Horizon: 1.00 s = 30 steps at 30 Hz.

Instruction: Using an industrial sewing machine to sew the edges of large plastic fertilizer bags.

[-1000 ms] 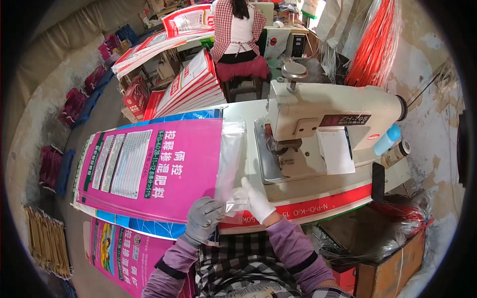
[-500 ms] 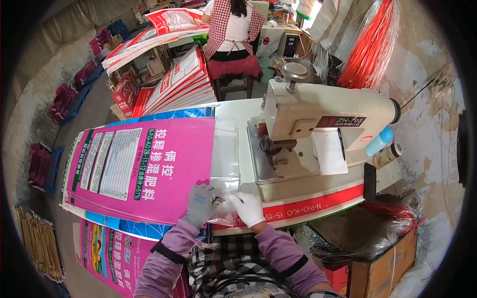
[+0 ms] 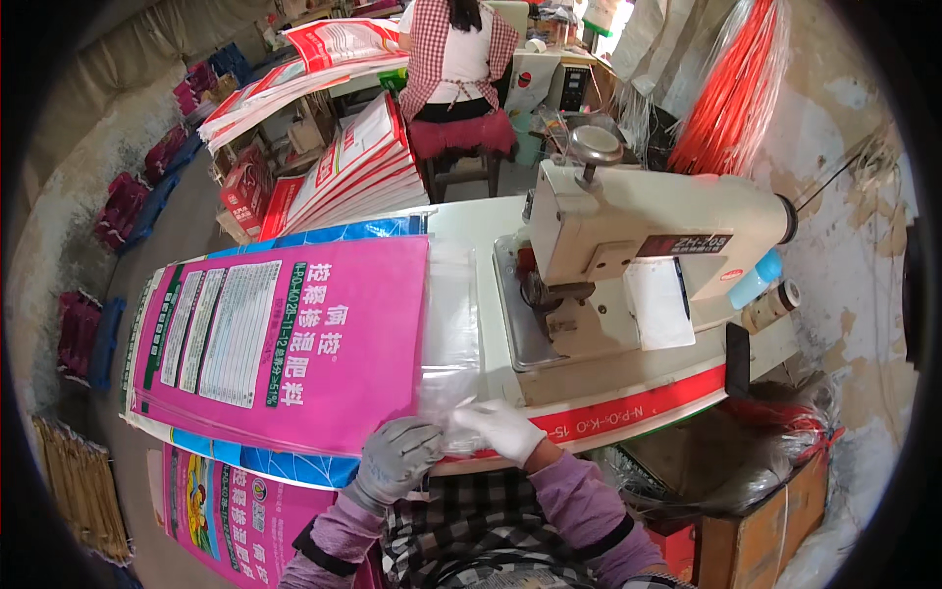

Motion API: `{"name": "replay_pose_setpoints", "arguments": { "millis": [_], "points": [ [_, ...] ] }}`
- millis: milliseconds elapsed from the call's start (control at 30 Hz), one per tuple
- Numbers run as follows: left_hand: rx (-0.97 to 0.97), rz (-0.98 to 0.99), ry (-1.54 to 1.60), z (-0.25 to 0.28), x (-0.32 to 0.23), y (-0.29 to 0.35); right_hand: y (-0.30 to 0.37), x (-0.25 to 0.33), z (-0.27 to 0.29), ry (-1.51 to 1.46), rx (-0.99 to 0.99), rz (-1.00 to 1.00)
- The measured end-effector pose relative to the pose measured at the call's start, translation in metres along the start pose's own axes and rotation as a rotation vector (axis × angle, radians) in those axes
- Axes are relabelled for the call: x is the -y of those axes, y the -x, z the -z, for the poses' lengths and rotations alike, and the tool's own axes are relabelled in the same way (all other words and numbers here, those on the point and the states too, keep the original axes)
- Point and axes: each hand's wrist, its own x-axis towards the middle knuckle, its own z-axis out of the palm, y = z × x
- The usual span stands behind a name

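Observation:
A pink printed woven sack (image 3: 378, 324) lies flat on the pile in front of me. A clear plastic liner (image 3: 451, 309) sticks out past its right edge. My left hand (image 3: 397, 463), in a grey glove, is at the sack's near right corner with its fingers curled in; what they hold, if anything, is hidden. Just beside it, my right hand (image 3: 502, 432), in a white glove, has its fingers pressed together at the near corner of the liner, pinching the film. A cream sewing machine (image 3: 648, 226) stands to the right of the sack.
Blue sacks (image 3: 343, 232) lie under the pink one. A red printed strip (image 3: 638, 398) runs along the table's near edge. Ahead, a person (image 3: 461, 69) sits beside stacked red-and-white sacks (image 3: 358, 162). Red strands (image 3: 731, 98) hang at the right; a wooden box (image 3: 756, 530) stands below.
My left hand has drawn back toward me off the sack's corner and turned. The right hand has shifted slightly right and nearer, still at the liner. The whole view has moved a little.

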Motion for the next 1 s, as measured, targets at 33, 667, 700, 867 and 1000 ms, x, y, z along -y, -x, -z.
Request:
{"name": "replay_pose_setpoints", "arguments": {
  "millis": [33, 667, 700, 867, 1000],
  "points": [
    [0.032, -0.002, 0.045, 0.002, -0.003, 0.001, 0.003, -0.008, -0.002, 0.023, -0.014, 0.110],
    [-0.271, 0.644, 0.973, 0.013, 0.011, -0.002, 0.015, 0.031, -0.075, 0.725, -0.526, 0.753],
    [-0.273, 0.639, 0.969, 0.006, 0.012, -0.005, -0.004, 0.019, -0.085, 0.858, -0.581, 0.867],
    [-0.251, 0.883, 0.578, -0.018, 0.040, -0.001, -0.054, 0.000, -0.084, 0.026, -0.322, 0.606],
    [0.596, 0.884, -0.036, 0.037, 0.033, -0.037, -0.059, -0.009, -0.059, 0.266, -0.105, 0.623]
  ]
}}
